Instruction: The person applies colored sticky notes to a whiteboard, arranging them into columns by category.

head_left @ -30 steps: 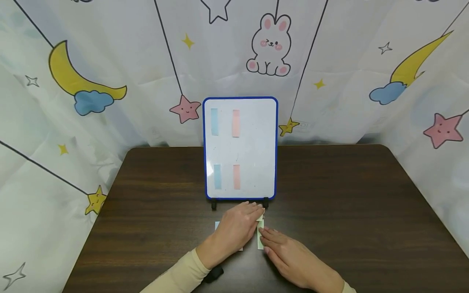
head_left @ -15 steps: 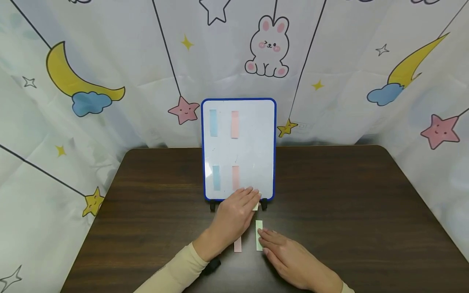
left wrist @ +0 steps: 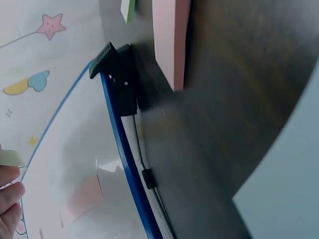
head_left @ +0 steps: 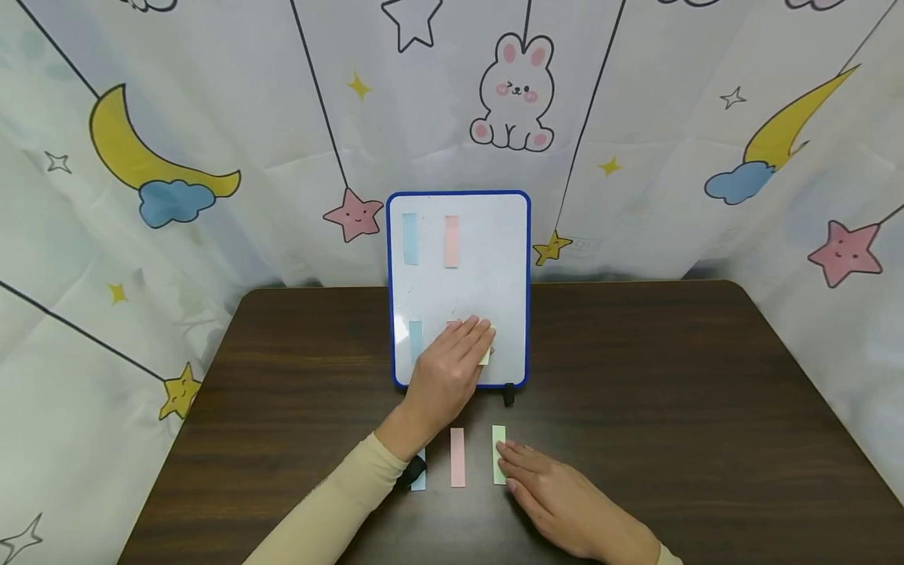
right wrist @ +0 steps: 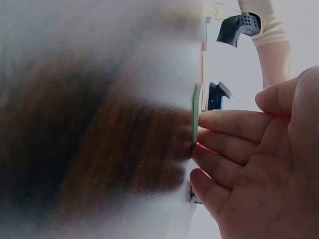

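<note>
My left hand is over the lower part of the upright whiteboard, pinching a pale green sticky note. In the left wrist view that note sticks out past the fingertips. Fingers straight, my right hand touches the green sticky note pad on the table. To its left lie a pink pad and a blue pad, the latter partly covered by the left wrist. The board carries an upper blue note, an upper pink note and a lower blue note; the left hand mostly hides a lower pink one.
A black stand foot supports the board's lower right, and the left one is hidden behind my left hand. Dark wood tabletop extends on both sides. A printed curtain hangs behind the table.
My left hand has risen from beside the green pad to the board's lower part, carrying a green note off the pad. The pink and blue pads came into view. The right hand stayed at the green pad.
</note>
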The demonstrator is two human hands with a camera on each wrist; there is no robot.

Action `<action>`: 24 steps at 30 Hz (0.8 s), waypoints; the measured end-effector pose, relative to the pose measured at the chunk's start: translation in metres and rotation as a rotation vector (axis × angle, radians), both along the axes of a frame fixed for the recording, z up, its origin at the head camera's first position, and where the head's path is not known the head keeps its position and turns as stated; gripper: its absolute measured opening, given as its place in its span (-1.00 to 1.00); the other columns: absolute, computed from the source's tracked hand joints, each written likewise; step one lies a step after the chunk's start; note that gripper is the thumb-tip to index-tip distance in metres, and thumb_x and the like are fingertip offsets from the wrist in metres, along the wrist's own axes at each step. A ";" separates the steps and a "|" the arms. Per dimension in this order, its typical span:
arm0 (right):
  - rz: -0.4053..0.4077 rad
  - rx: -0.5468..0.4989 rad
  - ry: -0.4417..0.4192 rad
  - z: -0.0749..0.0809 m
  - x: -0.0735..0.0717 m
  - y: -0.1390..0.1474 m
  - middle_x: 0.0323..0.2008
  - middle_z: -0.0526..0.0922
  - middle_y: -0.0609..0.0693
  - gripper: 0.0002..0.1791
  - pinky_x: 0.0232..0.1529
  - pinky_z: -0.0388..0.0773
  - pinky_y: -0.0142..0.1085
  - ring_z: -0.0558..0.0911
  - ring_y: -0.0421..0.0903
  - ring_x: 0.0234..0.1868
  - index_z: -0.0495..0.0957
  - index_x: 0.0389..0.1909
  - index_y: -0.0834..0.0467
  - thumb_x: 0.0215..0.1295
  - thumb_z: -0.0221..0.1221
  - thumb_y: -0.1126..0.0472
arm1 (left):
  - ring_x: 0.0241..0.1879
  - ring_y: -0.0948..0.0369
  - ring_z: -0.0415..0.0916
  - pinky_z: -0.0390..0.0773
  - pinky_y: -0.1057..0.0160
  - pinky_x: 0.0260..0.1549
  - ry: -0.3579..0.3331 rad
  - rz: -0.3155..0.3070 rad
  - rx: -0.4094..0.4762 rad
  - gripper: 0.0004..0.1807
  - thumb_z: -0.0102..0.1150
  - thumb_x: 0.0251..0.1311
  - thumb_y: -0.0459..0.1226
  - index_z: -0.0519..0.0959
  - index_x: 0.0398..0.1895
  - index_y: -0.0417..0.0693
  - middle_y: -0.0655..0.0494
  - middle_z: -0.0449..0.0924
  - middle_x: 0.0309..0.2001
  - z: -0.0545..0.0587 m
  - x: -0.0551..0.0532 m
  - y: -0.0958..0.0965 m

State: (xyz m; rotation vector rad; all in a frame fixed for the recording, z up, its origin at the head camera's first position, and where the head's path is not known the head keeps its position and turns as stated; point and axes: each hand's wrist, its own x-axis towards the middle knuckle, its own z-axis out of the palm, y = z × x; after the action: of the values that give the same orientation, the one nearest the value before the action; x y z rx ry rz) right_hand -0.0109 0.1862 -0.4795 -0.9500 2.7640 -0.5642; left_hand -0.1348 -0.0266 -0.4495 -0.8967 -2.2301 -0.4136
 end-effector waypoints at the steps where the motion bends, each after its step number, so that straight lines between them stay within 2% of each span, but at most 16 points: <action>1: 0.005 0.000 0.009 0.000 0.000 0.000 0.38 0.43 -0.06 -0.53 0.28 0.52 -0.06 0.44 -0.07 0.39 0.44 0.33 0.06 0.57 -0.16 0.00 | 0.20 0.11 0.57 0.48 0.14 0.29 0.000 0.001 0.003 -0.60 0.24 0.24 -0.33 0.59 0.16 -0.14 -0.01 0.63 0.15 0.000 -0.002 0.000; 8: -0.052 -0.018 -0.028 -0.002 0.001 0.000 0.38 0.42 -0.11 -0.48 0.31 0.50 -0.08 0.43 -0.11 0.39 0.40 0.36 0.05 0.58 -0.23 -0.08 | 0.23 0.09 0.55 0.46 0.14 0.32 0.051 0.024 0.001 -0.61 0.20 0.28 -0.29 0.58 0.18 -0.13 -0.01 0.62 0.17 0.004 -0.013 -0.001; 17: -0.050 -0.020 -0.018 -0.001 0.001 -0.001 0.37 0.43 -0.10 -0.48 0.30 0.51 -0.09 0.44 -0.11 0.39 0.41 0.35 0.07 0.57 -0.21 -0.07 | 0.22 0.09 0.56 0.45 0.14 0.32 0.103 0.057 0.006 -0.62 0.20 0.29 -0.30 0.59 0.17 -0.14 -0.02 0.63 0.15 0.018 -0.029 -0.002; 24: -0.053 0.000 -0.113 0.001 0.000 -0.002 0.40 0.38 -0.12 -0.46 0.31 0.48 -0.04 0.41 -0.10 0.41 0.38 0.38 0.01 0.57 -0.25 -0.13 | 0.23 0.09 0.54 0.41 0.15 0.35 0.113 0.082 -0.017 -0.63 0.15 0.33 -0.29 0.58 0.18 -0.12 -0.01 0.61 0.18 0.028 -0.042 0.000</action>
State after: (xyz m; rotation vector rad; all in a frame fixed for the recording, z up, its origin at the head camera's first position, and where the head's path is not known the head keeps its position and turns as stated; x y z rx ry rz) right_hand -0.0105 0.1845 -0.4789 -0.8202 2.6953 -0.6066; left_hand -0.1770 -0.0262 -0.4214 -0.8144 -2.1609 -0.2988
